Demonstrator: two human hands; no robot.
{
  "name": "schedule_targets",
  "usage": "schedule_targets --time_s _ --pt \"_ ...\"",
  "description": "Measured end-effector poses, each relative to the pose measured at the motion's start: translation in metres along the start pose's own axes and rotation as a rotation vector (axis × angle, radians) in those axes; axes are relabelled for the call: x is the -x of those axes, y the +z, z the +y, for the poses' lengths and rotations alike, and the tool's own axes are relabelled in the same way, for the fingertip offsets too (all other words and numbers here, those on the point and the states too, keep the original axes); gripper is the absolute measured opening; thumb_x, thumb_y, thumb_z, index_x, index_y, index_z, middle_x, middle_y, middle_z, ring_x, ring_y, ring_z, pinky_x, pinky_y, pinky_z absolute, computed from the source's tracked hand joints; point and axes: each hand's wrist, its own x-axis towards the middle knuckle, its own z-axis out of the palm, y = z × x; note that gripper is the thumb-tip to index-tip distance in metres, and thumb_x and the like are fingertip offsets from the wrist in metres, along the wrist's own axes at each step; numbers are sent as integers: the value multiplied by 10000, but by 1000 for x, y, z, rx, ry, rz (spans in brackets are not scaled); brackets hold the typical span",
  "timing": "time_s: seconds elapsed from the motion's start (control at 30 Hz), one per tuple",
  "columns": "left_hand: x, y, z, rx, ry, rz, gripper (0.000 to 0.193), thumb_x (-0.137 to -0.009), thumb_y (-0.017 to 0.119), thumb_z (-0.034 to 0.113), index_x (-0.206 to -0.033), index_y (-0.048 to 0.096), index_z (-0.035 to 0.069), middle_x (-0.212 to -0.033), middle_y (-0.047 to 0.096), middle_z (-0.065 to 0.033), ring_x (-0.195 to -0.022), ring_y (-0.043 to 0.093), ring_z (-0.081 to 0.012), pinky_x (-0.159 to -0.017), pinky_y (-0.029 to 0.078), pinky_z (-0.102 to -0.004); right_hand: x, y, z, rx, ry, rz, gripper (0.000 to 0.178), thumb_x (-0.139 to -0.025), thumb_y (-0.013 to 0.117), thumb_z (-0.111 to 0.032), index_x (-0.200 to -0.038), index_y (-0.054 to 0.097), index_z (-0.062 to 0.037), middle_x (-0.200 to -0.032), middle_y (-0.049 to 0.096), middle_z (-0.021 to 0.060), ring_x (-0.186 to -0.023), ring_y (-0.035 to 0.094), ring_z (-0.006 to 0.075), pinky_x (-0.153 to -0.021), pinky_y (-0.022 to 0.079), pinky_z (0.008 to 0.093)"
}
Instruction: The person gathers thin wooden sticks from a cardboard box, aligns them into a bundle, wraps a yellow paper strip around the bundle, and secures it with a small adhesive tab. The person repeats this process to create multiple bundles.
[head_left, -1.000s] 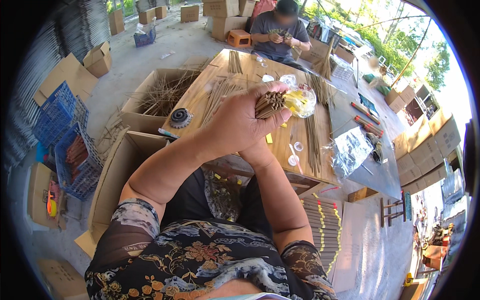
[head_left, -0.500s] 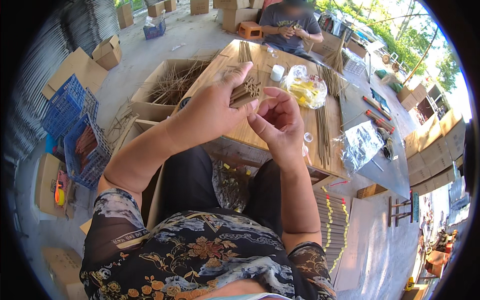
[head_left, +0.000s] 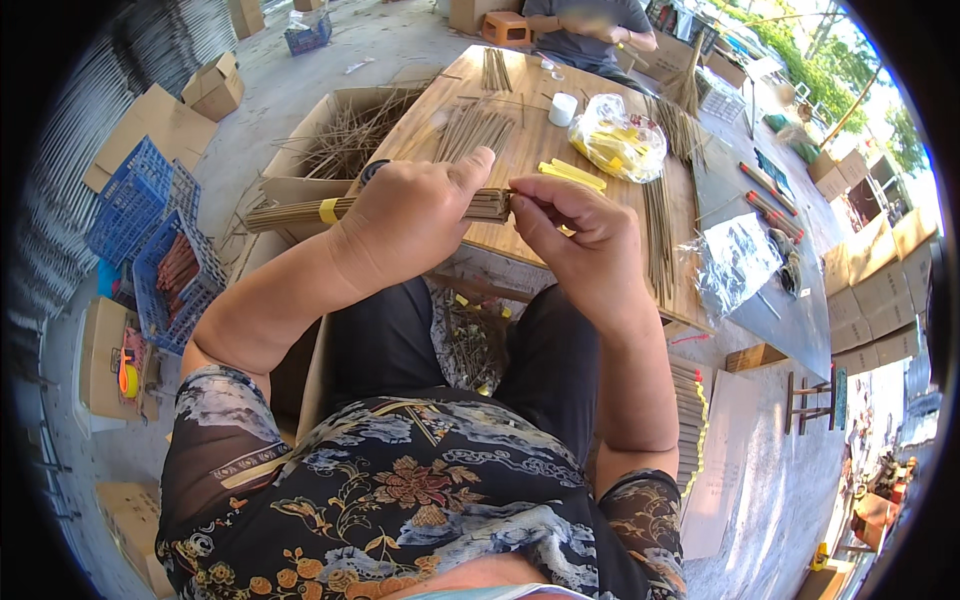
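Note:
A bundle of thin brown sticks point(head_left: 290, 215) lies almost level across the front of the table, a yellow band round it near its left end. My left hand point(head_left: 415, 205) is wrapped round the bundle nearer its right end, thumb pointing up. At that right end, my right hand point(head_left: 580, 230) pinches the stick tips between thumb and fingers; whether it has hold of one stick or several is hidden. Just beyond my right hand lie yellow strips point(head_left: 572, 176) on the wooden table point(head_left: 540, 105).
Loose sticks point(head_left: 475, 133) lie on the table near a white jar point(head_left: 562, 108) and a clear bag of yellow strips point(head_left: 618, 140). Left of the table stands a cardboard box of sticks point(head_left: 350, 150); blue crates point(head_left: 175, 275) are further left. A person point(head_left: 600, 30) sits across the table.
The bundle has swung from end-on to nearly level, showing its yellow band. My right hand has gone from curled beside the bundle to pinching its right end.

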Motion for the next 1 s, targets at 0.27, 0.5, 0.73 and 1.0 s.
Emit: schedule_targets --time_s 0.27,0.5,0.73,1.0 --pt "0 6 3 -105 35 -51 636 -581 687 65 -1157 436 -28 -690 569 -149 -623 571 -304 -581 470 -363 -6 -4 -9 328 -156 -48 66 -732 587 -46 -782 575 -5 -687 574 130 -636 573 287 -576 465 342" --pt "0 8 3 -87 14 -78 634 -586 691 74 -1155 434 -36 -706 572 -152 -636 572 -306 -585 470 -366 -4 -2 -7 441 -236 -20 54 -720 582 -32 -742 535 -16 -656 548 122 -627 566 293 -560 458 364" --pt "3 8 3 -79 13 -85 654 -586 692 75 -1170 422 -45 -701 573 -151 -630 572 -304 -588 469 -367 -4 1 -5 486 -262 -25 70 -713 586 -39 -739 523 -20 -643 540 119 -617 561 291 -551 456 363" --pt "0 8 -3 18 -103 -44 523 -680 661 85 -1154 465 -18 -676 574 -146 -592 579 -276 -571 479 -330 0 -12 -14 707 -151 -7 89 -761 606 -87 -748 565 -9 -662 565 120 -588 573 256 -550 456 326"
